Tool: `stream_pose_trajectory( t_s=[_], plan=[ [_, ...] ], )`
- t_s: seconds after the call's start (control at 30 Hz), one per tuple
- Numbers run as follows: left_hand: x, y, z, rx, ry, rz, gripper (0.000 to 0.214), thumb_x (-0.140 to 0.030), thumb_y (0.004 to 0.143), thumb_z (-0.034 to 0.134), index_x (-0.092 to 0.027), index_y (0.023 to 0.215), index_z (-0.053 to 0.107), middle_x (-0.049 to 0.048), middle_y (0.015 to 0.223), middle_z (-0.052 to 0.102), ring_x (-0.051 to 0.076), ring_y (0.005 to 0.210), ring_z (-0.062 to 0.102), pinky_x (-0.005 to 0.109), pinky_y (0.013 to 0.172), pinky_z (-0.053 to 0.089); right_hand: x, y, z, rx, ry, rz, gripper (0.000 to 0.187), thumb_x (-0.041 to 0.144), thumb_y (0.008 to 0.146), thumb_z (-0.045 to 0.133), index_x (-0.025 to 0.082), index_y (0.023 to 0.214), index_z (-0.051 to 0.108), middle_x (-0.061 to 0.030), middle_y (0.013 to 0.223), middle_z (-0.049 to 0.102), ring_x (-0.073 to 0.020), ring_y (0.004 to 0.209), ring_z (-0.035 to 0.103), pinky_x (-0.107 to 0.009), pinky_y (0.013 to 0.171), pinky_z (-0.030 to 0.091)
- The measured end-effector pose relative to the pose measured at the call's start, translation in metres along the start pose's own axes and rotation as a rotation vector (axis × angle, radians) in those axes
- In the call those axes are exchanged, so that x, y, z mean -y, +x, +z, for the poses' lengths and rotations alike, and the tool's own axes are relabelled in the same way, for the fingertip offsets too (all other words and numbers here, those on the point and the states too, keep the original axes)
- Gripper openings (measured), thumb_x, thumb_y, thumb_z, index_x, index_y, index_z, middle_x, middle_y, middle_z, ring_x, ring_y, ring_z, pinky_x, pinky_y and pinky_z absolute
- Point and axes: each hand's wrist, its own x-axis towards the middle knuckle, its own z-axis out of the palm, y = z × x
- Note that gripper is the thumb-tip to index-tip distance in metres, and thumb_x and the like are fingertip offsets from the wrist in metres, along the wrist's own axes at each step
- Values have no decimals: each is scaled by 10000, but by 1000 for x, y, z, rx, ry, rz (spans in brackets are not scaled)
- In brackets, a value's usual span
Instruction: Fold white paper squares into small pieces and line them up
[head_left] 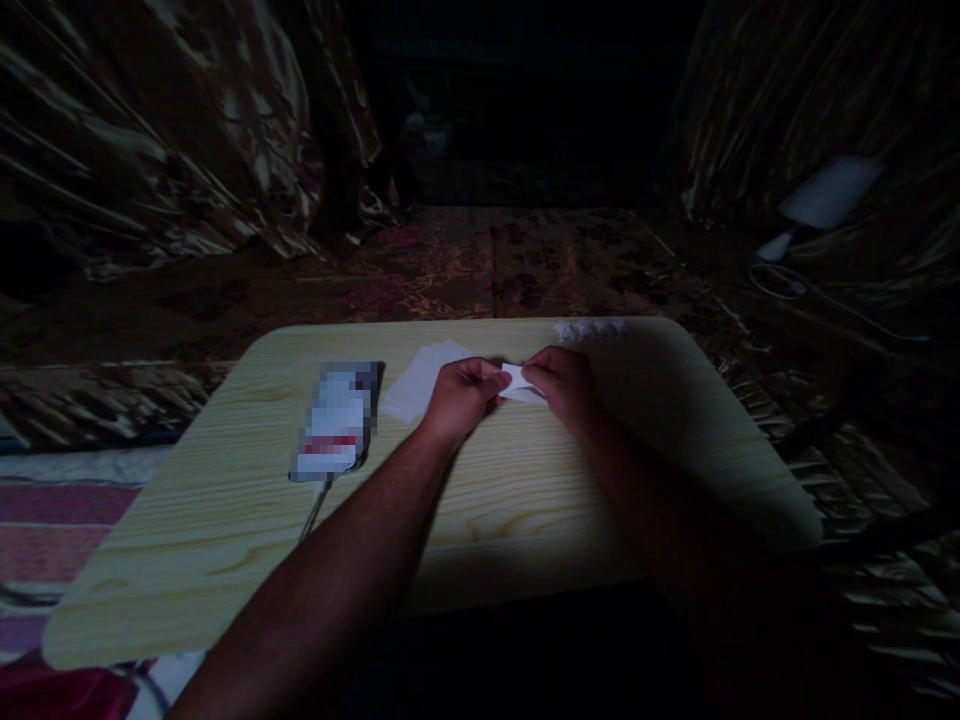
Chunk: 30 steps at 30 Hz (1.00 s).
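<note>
Between my two hands is a small piece of folded white paper [517,381], held just above the table. My left hand [463,393] pinches its left end with thumb and fingers. At the other end, my right hand [562,382] grips the paper, thumb on top. A loose stack of white paper sheets [424,378] lies on the table just beyond and left of my left hand. Several small, crumpled-looking pale paper pieces [592,329] sit in a row near the table's far edge, past my right hand.
The light wood-grain table [247,430] has rounded corners. A phone [337,415] with a blurred screen lies at left, its cable [311,512] running toward me. Beyond the table are patterned curtains [187,130] and a white lamp [829,195] with a cord at right.
</note>
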Motion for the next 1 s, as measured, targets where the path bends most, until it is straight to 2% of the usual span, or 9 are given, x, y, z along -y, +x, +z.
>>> stream_pose_trajectory(
  t_s=[0.13,0.33,0.5,0.67,0.77,0.83,0.9,1.0],
  plan=[
    [1,1,0,-34,34,17,307,-385,635,838,-146,637,645,3,513,594,85,428,449,229,435,307,0,0,1,1,-1,-4,117,297,700,649,187,706,690,10,641,678,-151,617,610,-246,564,425],
    [0,3,-1,-20,72,2,331,-410,635,842,-141,650,650,-1,496,570,77,401,412,223,401,275,-1,1,-1,25,-9,2,134,308,706,652,182,700,696,25,601,656,-136,583,586,-235,542,407],
    [2,5,-4,5,62,-10,343,-420,618,857,-126,704,702,31,564,625,90,443,475,224,427,321,-1,4,-5,22,-55,-19,140,314,711,665,182,687,708,15,602,664,-146,607,597,-246,560,411],
    [0,4,-3,17,43,-12,353,-407,601,866,-121,765,740,45,623,663,99,494,511,229,471,365,-2,7,-10,41,-53,35,157,335,701,690,180,692,715,15,605,667,-150,613,602,-252,571,419],
    [-4,2,-2,87,27,6,356,-349,595,863,-132,855,755,27,659,668,97,525,516,229,501,379,-4,8,-11,103,-54,39,150,333,700,697,185,683,712,23,584,650,-143,595,586,-249,561,412],
    [-5,1,-1,92,11,38,329,-306,592,853,-137,855,748,28,702,682,111,579,550,237,545,411,-5,8,-10,147,-51,34,149,336,703,701,188,701,719,20,612,665,-145,614,596,-250,575,424],
    [-4,2,-2,52,9,48,275,-284,601,836,-138,805,724,30,729,688,118,605,564,242,566,420,-6,9,-8,139,-4,38,171,357,711,707,190,739,729,8,665,690,-151,653,615,-253,601,446],
    [-2,6,-4,-89,27,49,241,-282,623,811,-151,760,662,9,699,664,106,560,527,234,539,387,-6,11,-6,24,138,86,261,416,729,706,185,847,732,-15,768,718,-145,672,620,-252,613,479]
  ],
)
